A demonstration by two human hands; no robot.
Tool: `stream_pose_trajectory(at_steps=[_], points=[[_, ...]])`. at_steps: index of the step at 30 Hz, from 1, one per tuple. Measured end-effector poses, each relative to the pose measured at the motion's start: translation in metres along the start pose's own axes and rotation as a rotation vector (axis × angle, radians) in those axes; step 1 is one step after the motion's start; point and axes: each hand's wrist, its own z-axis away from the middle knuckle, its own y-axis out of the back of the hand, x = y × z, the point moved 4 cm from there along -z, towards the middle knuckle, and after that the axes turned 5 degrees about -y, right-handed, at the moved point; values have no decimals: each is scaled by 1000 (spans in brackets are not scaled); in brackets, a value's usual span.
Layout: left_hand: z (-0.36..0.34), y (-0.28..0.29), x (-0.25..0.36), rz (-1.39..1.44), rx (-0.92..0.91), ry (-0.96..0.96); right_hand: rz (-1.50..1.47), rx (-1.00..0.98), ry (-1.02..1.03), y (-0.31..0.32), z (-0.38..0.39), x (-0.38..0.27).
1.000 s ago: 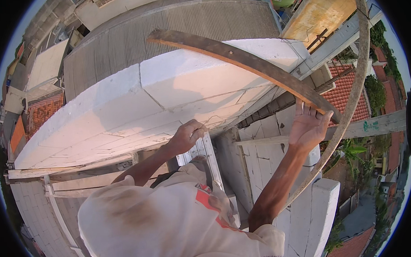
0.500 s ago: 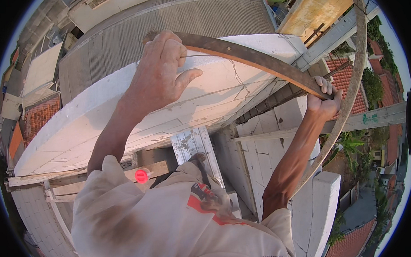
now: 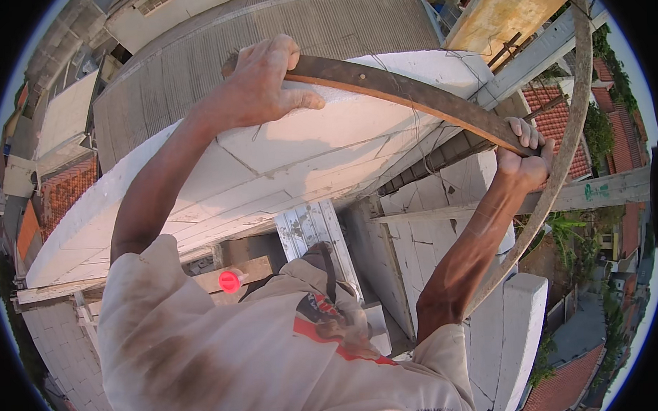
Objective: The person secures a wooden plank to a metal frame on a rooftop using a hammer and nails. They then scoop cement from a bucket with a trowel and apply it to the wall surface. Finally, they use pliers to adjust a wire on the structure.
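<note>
A long brown wooden plank (image 3: 397, 87), which the fisheye view bends into an arc, lies across the top of a white block wall (image 3: 298, 145). Over its left end are the fingers of my left hand (image 3: 263, 84), closed on it, with the thumb stretched out below along the wall's face. At the plank's other end my right hand (image 3: 524, 159) is wrapped round the wood, close to a grey upright pole (image 3: 569, 139). A thin wire (image 3: 418, 123) dangles by the middle of the plank. The underside of my left grip is hidden.
Below stand a pale metal plank (image 3: 312, 228) and a red-lidded container (image 3: 231, 281) on a wooden board. A concrete beam (image 3: 611, 187) runs off to the right. Beyond the wall is a corrugated roof (image 3: 194, 72); tiled roofs lie far below at right.
My left hand has shifted slightly up, its elbow swinging out to the left. The wire near the plank's middle has moved to the right. My right hand has stayed almost in place.
</note>
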Motion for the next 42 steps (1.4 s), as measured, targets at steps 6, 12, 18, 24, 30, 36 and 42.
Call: stream_pose_trajectory(at_steps=[6,12,18,24,30,36,42], points=[[-8,3,0,-19,-19,-8,22,81,70,-9,3,1],[-10,4,-2,-16,-31,73,-106,-87,-34,-5,6,5],[-12,10,-1,-79,-119,89,-412,-249,-9,9,25,39],[-15,10,-3,70,-55,18,-231,-202,111,95,-10,13],[-13,1,-18,193,-52,68,235,229,506,63,0,0],[-15,5,-13,121,-21,42,194,257,644,100,-45,-50],[-20,8,-6,209,-90,54,-378,72,688,146,-91,-100]])
